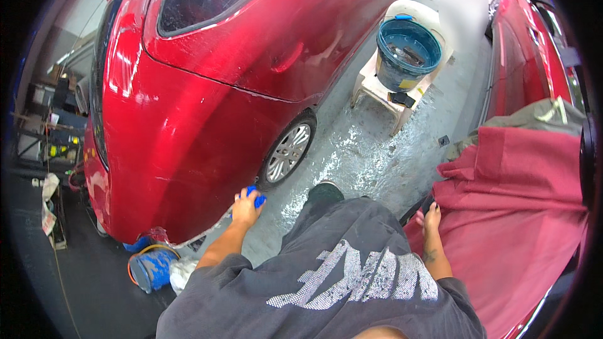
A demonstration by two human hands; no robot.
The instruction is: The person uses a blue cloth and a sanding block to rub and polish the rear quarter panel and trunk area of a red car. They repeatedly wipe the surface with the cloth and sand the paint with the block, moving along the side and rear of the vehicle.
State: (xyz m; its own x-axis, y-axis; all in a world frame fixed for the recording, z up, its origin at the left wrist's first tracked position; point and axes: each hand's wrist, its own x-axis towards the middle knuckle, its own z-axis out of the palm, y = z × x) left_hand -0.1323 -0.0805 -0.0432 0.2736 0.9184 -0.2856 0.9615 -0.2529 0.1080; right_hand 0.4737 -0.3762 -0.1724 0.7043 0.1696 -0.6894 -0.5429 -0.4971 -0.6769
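Observation:
My left hand [246, 209] is closed round a small bright blue block [259, 200], perhaps a sanding block; its exact kind does not show. It is beside the lower rear corner of a red car [188, 113], near the rear wheel [290, 152]. Whether the block touches the body, I cannot tell. On the other side, my right hand [431, 218] grips a small dark flat piece [428, 203] in front of a dark red cloth [502, 182]. The car's panel has a wet-looking sheen and dull patches.
A dark teal bucket [408, 81] with liquid stands on a white plastic chair [433, 19], a black pad [401, 99] by it. The grey floor [358, 157] is wet. A blue bucket [154, 269] sits near the bumper. Another red car [521, 56] borders the right.

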